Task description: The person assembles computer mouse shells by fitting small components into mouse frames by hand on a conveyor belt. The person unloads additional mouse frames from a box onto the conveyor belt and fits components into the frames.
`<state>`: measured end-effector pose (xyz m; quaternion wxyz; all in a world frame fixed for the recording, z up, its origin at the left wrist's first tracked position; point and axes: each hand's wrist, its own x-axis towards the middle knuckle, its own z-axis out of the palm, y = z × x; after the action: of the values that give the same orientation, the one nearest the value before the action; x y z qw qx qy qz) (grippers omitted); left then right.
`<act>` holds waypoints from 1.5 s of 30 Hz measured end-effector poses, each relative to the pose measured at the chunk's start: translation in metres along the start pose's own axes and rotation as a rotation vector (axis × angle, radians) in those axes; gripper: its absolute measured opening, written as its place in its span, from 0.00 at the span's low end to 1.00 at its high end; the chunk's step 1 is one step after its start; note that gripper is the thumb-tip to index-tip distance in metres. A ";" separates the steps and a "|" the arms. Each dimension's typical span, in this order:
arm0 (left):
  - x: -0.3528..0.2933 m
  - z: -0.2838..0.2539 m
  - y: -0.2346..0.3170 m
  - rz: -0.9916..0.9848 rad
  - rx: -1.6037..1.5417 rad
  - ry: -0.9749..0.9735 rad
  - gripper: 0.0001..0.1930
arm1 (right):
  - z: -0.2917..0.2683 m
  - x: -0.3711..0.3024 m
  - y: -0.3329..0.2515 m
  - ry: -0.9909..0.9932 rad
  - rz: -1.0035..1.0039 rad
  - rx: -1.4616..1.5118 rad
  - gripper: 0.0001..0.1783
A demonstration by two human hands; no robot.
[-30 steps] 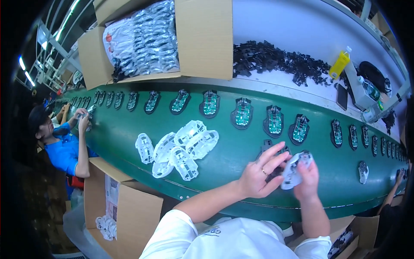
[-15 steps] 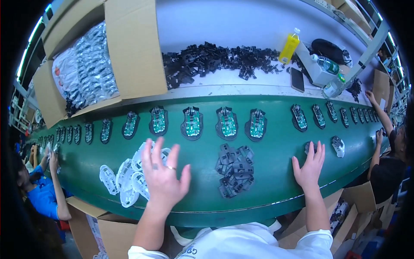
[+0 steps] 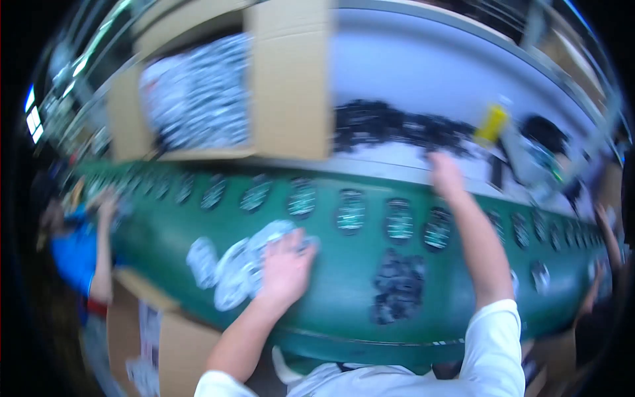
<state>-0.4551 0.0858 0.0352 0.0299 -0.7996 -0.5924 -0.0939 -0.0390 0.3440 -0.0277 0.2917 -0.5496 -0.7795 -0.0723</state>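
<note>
A long green conveyor surface (image 3: 198, 225) curves across the blurred view from left to right. Behind it stands a large open cardboard box (image 3: 291, 79) filled with clear bagged items, and beyond that a pale shelf carrying a spread of black parts (image 3: 390, 126) and a yellow bottle (image 3: 493, 124). A row of dark oval parts (image 3: 350, 213) with pale middles runs along the far side of the green surface, each standing upright across the belt.

The left hand (image 3: 286, 268) lies flat, fingers spread, on the right end of a pile of clear plastic bags (image 3: 228, 271). The bags are whitish and see-through, overlapping loosely near the belt's near edge; the pile's long axis runs left to right along the belt, rising slightly toward the right. The hand is pressed on them rather than closed around them.

A dark clump of black pieces (image 3: 399, 286) sits on the belt to the right of the bags, well apart from both hands.

The right hand (image 3: 444, 173) reaches far forward to the shelf edge near the black parts; blur hides whether its fingers are apart or together.

At far left, another person in a blue top (image 3: 74, 255) works at the belt.
</note>
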 end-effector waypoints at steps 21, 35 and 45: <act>0.013 0.007 0.047 -0.281 -1.897 0.818 0.50 | -0.072 -0.008 0.009 -0.418 0.565 -0.307 0.16; -0.069 0.005 0.112 -0.441 -1.956 0.686 0.37 | -0.030 -0.032 0.079 -0.143 0.425 -0.149 0.20; -0.009 -0.001 0.136 -0.212 -2.109 0.343 0.47 | -0.166 -0.112 0.004 0.063 0.322 0.459 0.18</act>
<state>-0.3282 0.0371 0.0430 -0.6010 -0.3425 -0.2667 -0.6711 0.0521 0.1823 0.0482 0.4405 -0.5833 -0.6686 0.1363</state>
